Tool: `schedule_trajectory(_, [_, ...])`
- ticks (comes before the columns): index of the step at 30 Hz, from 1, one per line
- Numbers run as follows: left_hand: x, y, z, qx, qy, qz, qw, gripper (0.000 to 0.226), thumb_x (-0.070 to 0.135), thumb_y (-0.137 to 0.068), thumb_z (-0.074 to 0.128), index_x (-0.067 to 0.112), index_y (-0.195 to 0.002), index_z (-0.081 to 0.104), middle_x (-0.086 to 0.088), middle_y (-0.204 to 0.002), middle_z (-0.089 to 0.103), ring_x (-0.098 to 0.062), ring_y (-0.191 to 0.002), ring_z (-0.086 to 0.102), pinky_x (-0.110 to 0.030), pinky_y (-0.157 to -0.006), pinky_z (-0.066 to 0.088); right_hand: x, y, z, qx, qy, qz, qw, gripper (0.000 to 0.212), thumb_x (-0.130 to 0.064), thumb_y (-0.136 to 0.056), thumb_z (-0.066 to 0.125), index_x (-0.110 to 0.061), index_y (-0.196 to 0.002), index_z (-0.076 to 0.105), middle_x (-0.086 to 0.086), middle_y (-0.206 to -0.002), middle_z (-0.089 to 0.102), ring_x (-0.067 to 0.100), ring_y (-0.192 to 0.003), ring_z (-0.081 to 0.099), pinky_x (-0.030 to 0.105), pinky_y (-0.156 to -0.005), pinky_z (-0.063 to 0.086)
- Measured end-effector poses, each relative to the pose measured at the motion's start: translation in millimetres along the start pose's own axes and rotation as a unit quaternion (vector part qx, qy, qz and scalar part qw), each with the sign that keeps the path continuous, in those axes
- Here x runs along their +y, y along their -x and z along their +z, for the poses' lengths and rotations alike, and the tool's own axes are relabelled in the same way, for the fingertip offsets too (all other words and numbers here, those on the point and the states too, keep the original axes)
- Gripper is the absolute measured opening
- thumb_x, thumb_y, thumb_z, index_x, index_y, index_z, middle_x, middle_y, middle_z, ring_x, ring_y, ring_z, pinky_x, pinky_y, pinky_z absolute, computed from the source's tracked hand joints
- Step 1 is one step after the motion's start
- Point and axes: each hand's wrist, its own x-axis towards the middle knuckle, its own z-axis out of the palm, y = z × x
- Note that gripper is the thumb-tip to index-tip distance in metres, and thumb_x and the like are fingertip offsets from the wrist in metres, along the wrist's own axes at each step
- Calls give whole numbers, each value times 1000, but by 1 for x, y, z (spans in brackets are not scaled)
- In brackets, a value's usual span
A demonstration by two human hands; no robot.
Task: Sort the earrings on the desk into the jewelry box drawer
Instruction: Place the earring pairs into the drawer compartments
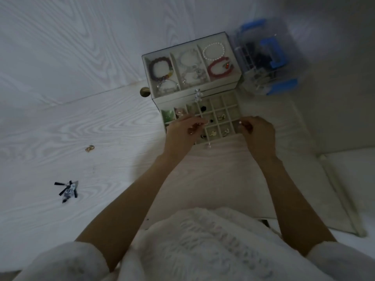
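Both the left hand (182, 132) and right hand (256, 131) pinch small earrings over the pale gridded drawer (225, 110), ready to drop each into a cell, while a gold earring (89, 148) waits on the bench far to the left hand's outer side

Jewelry box (191, 67) sits upper middle of the frame, pale, with a clear lid showing three top compartments. Its drawer (228, 110) is pulled out toward the bottom of the frame, a grid of small square cells, some holding little gold, black, pink and green pieces. One gold earring (89, 148) lies alone on the desk, left of center, well apart from the box. A dark tasselled earring (68, 191) with a silvery bit lies further down in the lower left, also by itself.
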Motion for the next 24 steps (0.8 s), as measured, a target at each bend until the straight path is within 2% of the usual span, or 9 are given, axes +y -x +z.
schedule_trajectory(3, [7,-16,15,-32,-10,14,999,14,8,-80,69,13,-92,74,-5,-88,72,-10,-68,65,-10,-68,52,1,-1,-2,-8,-12,1,1000,22,-8,-81,68,-2,-102,68,21,-89,66,29,-76,62,13,-69,33])
schedule_trajectory(6, [11,-28,27,-48,-21,31,998,14,10,-80,68,14,-93,74,-6,-86,74,-15,-70,67,-23,-69,55,2,0,-5,8,-13,26,1000,32,-5,-82,66,-1,-114,62,22,-103,61,28,-79,61,23,-78,43])
schedule_trajectory(9, [17,-42,44,-71,-31,33,996,14,18,-81,67,17,-94,74,-5,-89,74,-16,-75,69,-27,-72,56,5,7,-4,13,10,21,1000,27,-4,-84,63,-1,-111,64,23,-99,63,35,-86,59,38,-77,51])
schedule_trajectory(12, [25,-56,63,-119,-73,48,989,16,18,-84,65,16,-97,73,-7,-94,74,-21,-82,69,-27,-76,53,5,10,-3,10,19,30,999,21,-7,-87,60,-4,-107,66,22,-93,64,36,-86,57,38,-72,49])
schedule_trajectory(16, [27,-71,79,-184,-140,72,970,21,12,-87,58,13,-104,70,-13,-102,71,-30,-91,65,-40,-81,53,4,8,-3,0,17,35,999,22,-7,-88,59,-5,-108,66,22,-95,64,35,-87,58,34,-73,45])
schedule_trajectory(18, [27,-76,81,-217,-192,65,955,23,15,-89,54,12,-108,67,-15,-101,70,-31,-92,64,-41,-80,52,4,7,-2,-4,10,35,999,23,-4,-87,58,-5,-109,65,22,-95,63,35,-87,58,33,-73,44])
schedule_trajectory(21, [25,-76,81,-214,-202,51,955,27,18,-90,53,11,-114,63,-17,-98,70,-33,-91,64,-41,-79,52,4,9,-1,-1,7,33,999,23,-3,-86,59,-5,-108,66,22,-94,63,36,-86,59,35,-73,47])
schedule_trajectory(24, [22,-67,70,-198,-145,68,967,26,19,-90,56,11,-113,64,-16,-96,71,-32,-86,67,-42,-75,54,2,11,0,4,28,37,999,24,-5,-85,60,-7,-109,65,20,-96,63,36,-87,58,38,-72,50])
